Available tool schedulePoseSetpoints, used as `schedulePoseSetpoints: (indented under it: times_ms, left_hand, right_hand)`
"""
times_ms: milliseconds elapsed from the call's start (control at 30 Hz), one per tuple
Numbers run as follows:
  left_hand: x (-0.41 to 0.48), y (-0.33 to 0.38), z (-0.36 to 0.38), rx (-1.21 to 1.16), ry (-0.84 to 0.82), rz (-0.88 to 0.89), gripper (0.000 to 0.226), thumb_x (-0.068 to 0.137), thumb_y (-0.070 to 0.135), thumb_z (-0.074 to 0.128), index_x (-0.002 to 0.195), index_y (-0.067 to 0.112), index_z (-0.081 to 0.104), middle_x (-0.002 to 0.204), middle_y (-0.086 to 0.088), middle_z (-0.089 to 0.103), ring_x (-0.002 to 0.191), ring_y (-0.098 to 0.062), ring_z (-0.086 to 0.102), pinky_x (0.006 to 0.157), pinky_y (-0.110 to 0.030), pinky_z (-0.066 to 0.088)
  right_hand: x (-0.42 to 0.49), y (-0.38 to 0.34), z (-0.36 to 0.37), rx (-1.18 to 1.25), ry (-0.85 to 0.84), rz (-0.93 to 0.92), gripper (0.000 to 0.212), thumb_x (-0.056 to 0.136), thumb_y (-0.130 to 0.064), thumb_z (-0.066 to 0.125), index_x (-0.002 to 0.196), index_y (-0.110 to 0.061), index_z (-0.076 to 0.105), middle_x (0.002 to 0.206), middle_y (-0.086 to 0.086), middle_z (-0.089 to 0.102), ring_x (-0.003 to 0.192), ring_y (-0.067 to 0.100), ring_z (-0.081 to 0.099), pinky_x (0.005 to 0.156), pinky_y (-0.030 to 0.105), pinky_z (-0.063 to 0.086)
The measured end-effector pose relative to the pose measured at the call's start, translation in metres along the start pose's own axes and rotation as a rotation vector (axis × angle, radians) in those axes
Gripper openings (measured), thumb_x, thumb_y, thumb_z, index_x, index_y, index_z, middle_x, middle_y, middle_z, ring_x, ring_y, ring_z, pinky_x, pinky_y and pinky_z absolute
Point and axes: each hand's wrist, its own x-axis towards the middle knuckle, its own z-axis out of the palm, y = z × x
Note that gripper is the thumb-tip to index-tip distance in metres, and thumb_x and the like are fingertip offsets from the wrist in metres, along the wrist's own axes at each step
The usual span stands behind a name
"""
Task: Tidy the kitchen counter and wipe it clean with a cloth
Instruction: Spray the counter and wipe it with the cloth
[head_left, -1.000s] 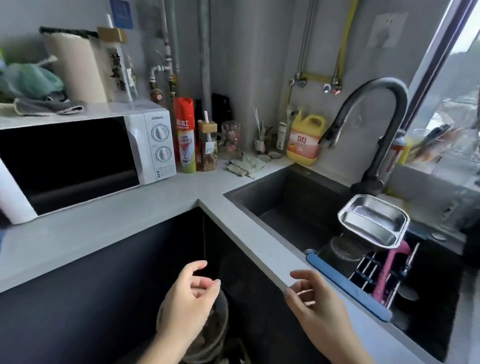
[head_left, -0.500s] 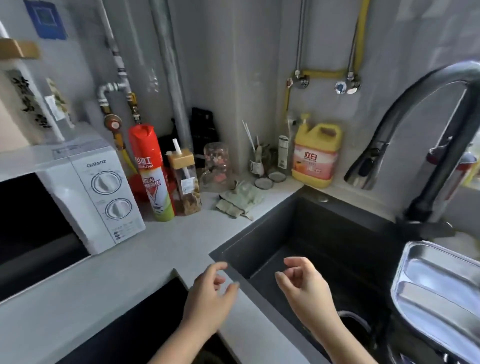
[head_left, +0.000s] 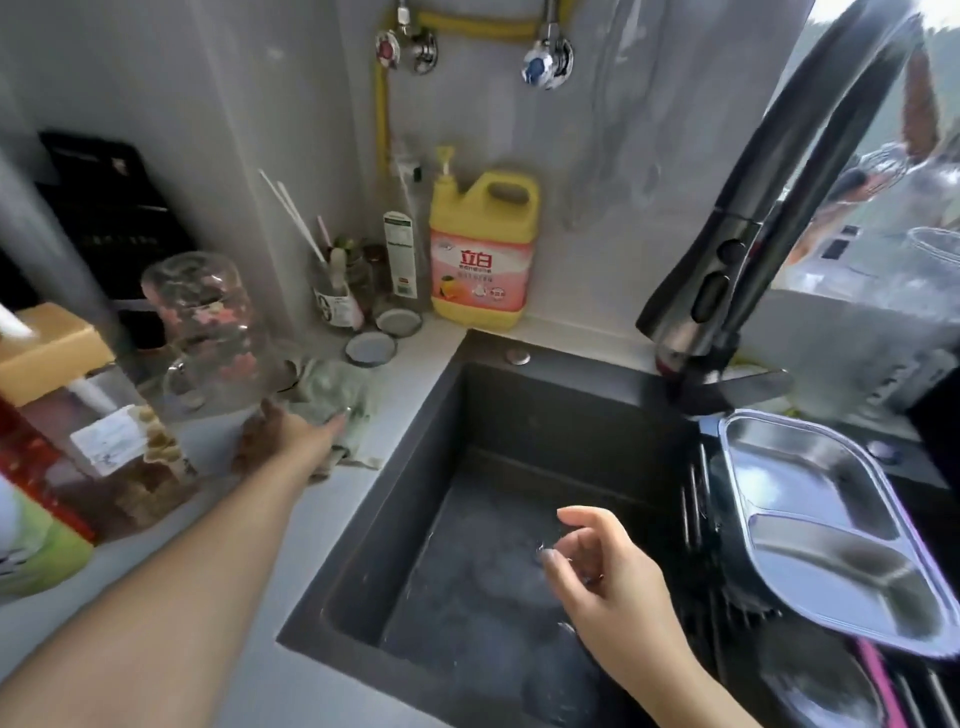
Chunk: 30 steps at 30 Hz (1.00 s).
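Note:
A crumpled pale green cloth (head_left: 340, 397) lies on the grey counter (head_left: 223, 530) near the back corner, left of the sink. My left hand (head_left: 283, 434) stretches out to it, fingertips resting on the cloth's near edge; I see no closed grip on it. My right hand (head_left: 605, 569) hovers over the dark sink (head_left: 488, 415), fingers loosely curled and apart, holding nothing.
A glass jar (head_left: 208, 332), a clear box with a yellow lid (head_left: 78, 395) and a spray can (head_left: 31, 519) crowd the left. Small jars, two lids (head_left: 371, 347) and a yellow detergent jug (head_left: 483, 249) line the back wall. A black faucet (head_left: 753, 218) and a steel tray (head_left: 826, 525) stand right.
The view has closed in on the corner. My left hand has reached forward from the counter's front edge to the green cloth; my right hand stays over the sink.

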Motion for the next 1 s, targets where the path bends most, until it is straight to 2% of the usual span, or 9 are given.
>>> schedulePoseSetpoints:
  times_ms: [100, 233, 367, 433, 500, 600, 700, 867, 1000]
  left_hand:
    - [0.007, -0.004, 0.008, 0.014, 0.026, 0.039, 0.090, 0.056, 0.050, 0.078, 0.125, 0.004, 0.041, 0.130, -0.025, 0.047, 0.115, -0.040, 0.049, 0.095, -0.052, 0.044]
    - [-0.021, 0.009, 0.007, -0.322, -0.055, 0.027, 0.034, 0.067, 0.028, 0.074, 0.086, 0.007, 0.057, 0.098, -0.021, 0.066, 0.083, -0.037, 0.065, 0.064, -0.043, 0.057]
    - [-0.097, 0.022, 0.006, -0.636, -0.174, 0.184, 0.024, 0.072, 0.014, 0.069, 0.092, 0.004, 0.060, 0.090, -0.016, 0.067, 0.067, -0.021, 0.064, 0.051, -0.021, 0.048]
    - [-0.147, 0.028, 0.003, -0.742, -0.307, 0.268, 0.018, 0.072, 0.011, 0.071, 0.087, 0.011, 0.062, 0.088, -0.012, 0.069, 0.063, -0.016, 0.063, 0.048, -0.021, 0.052]
    - [-0.204, 0.038, -0.002, -0.773, -0.483, 0.356, 0.020, 0.070, 0.014, 0.074, 0.086, 0.016, 0.062, 0.085, -0.008, 0.072, 0.067, -0.023, 0.068, 0.054, -0.032, 0.056]
    - [-0.295, 0.056, -0.006, -0.857, -0.766, 0.476, 0.032, 0.064, 0.019, 0.080, 0.090, 0.018, 0.061, 0.083, -0.005, 0.074, 0.074, -0.019, 0.071, 0.056, -0.029, 0.056]
    - [-0.385, 0.073, 0.010, -0.870, -1.018, 0.515, 0.041, 0.059, 0.017, 0.077, 0.095, 0.014, 0.058, 0.085, -0.006, 0.075, 0.076, -0.022, 0.072, 0.058, -0.026, 0.055]
    - [-0.548, 0.084, 0.068, -0.754, -1.257, 0.551, 0.045, 0.058, 0.010, 0.075, 0.098, 0.012, 0.055, 0.079, -0.005, 0.075, 0.072, -0.022, 0.071, 0.056, -0.029, 0.056]
    - [-0.681, 0.088, 0.117, -0.662, -1.345, 0.558, 0.038, 0.068, -0.009, 0.071, 0.100, 0.001, 0.053, 0.075, -0.008, 0.074, 0.071, -0.020, 0.071, 0.056, -0.024, 0.055]
  right_hand:
    - [-0.007, -0.001, 0.007, 0.014, 0.024, 0.025, 0.027, 0.079, -0.020, 0.067, 0.100, -0.030, 0.052, 0.078, -0.003, 0.064, 0.065, 0.009, 0.059, 0.070, 0.027, 0.051]
    - [-0.020, -0.002, 0.009, 0.005, 0.058, 0.044, 0.027, 0.079, -0.019, 0.067, 0.097, -0.032, 0.052, 0.078, -0.004, 0.064, 0.069, 0.010, 0.062, 0.071, 0.024, 0.050]
    - [-0.032, -0.004, -0.006, 0.041, 0.090, 0.078, 0.025, 0.078, -0.020, 0.067, 0.097, -0.030, 0.055, 0.075, -0.004, 0.066, 0.067, 0.006, 0.061, 0.068, 0.020, 0.049]
    - [-0.038, -0.004, -0.020, 0.095, 0.114, 0.104, 0.024, 0.078, -0.023, 0.067, 0.096, -0.032, 0.056, 0.077, -0.004, 0.067, 0.068, 0.005, 0.062, 0.069, 0.020, 0.049]
    - [-0.048, -0.002, -0.040, 0.183, 0.157, 0.160, 0.025, 0.078, -0.027, 0.067, 0.100, -0.031, 0.057, 0.083, -0.005, 0.069, 0.076, 0.005, 0.064, 0.076, 0.023, 0.051]
    - [-0.070, 0.008, -0.080, 0.496, 0.153, 0.310, 0.043, 0.077, -0.038, 0.066, 0.115, -0.021, 0.054, 0.099, 0.001, 0.069, 0.092, 0.015, 0.066, 0.088, 0.038, 0.053]
    - [-0.108, 0.029, -0.137, 0.835, 0.106, 0.356, 0.052, 0.069, -0.048, 0.063, 0.106, -0.012, 0.062, 0.101, 0.012, 0.073, 0.093, 0.028, 0.069, 0.082, 0.043, 0.057]
    - [-0.201, 0.105, -0.253, 0.901, 0.521, 0.224, 0.033, 0.075, -0.020, 0.068, 0.106, -0.015, 0.060, 0.098, 0.014, 0.073, 0.091, 0.034, 0.069, 0.080, 0.049, 0.056]
    - [-0.285, 0.174, -0.343, 0.869, 0.737, 0.216, 0.030, 0.082, -0.003, 0.061, 0.100, -0.027, 0.059, 0.088, 0.008, 0.075, 0.083, 0.028, 0.071, 0.071, 0.042, 0.058]
